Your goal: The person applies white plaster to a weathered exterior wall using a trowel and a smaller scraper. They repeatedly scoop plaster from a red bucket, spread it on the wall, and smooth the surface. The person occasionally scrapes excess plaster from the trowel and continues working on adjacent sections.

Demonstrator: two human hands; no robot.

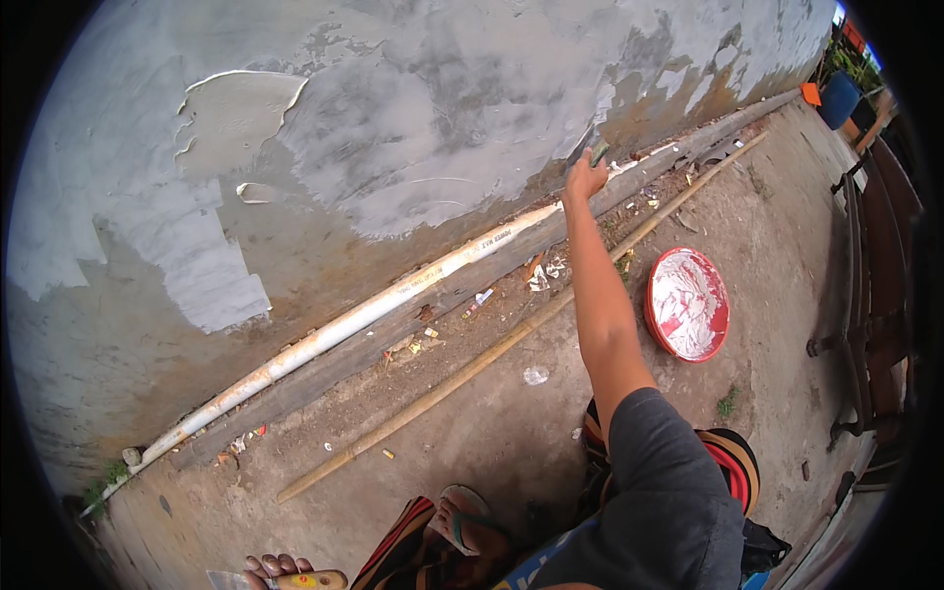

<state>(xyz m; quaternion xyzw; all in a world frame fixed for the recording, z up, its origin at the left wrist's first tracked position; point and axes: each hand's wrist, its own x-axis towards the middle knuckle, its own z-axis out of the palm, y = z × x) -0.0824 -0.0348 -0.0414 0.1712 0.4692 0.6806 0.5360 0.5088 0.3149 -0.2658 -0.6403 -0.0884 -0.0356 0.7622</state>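
Note:
My right hand (pixel 586 175) grips a scraper (pixel 598 151) against the lower part of the grey wall (pixel 383 108), which bears uneven patches and ridges of pale plaster. Near the bottom edge, my left hand (pixel 273 568) holds a wooden-handled putty knife (pixel 310 580), its metal blade partly in view. A red basin (pixel 657 332) smeared inside with white paste (pixel 688 295) sits on the ground to the right of my right arm.
A white pipe (pixel 393 295) runs along the wall's base, with a long bamboo pole (pixel 423 403) and scattered litter beside it. A dark wooden bench (pixel 885 275) stands at the right; a blue barrel (pixel 838 100) is at the far end. My sandalled foot (pixel 462 521) shows below.

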